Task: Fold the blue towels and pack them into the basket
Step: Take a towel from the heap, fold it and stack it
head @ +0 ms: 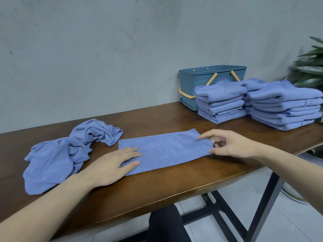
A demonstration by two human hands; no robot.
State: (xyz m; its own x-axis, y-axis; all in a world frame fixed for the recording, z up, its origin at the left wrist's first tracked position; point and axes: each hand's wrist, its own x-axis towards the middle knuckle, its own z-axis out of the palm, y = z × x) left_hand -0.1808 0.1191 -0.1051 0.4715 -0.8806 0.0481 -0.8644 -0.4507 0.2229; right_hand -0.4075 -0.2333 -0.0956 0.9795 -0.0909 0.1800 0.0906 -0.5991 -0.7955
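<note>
A blue towel [166, 151], folded into a long strip, lies flat on the brown table [174, 186]. My left hand [111, 168] rests palm down on its left end, fingers spread. My right hand [229, 145] pinches the strip's right end between thumb and fingers. A heap of unfolded blue towels [66, 152] lies to the left. Stacks of folded blue towels [222, 103] [284, 109] stand at the back right. Behind them sits the blue basket [195, 79] with orange handles, its inside hidden from view.
The table backs onto a grey wall. A green plant [311, 67] stands at the far right. Below the table's front edge are black metal legs [262, 206], a tiled floor and my dark trouser leg [166, 224].
</note>
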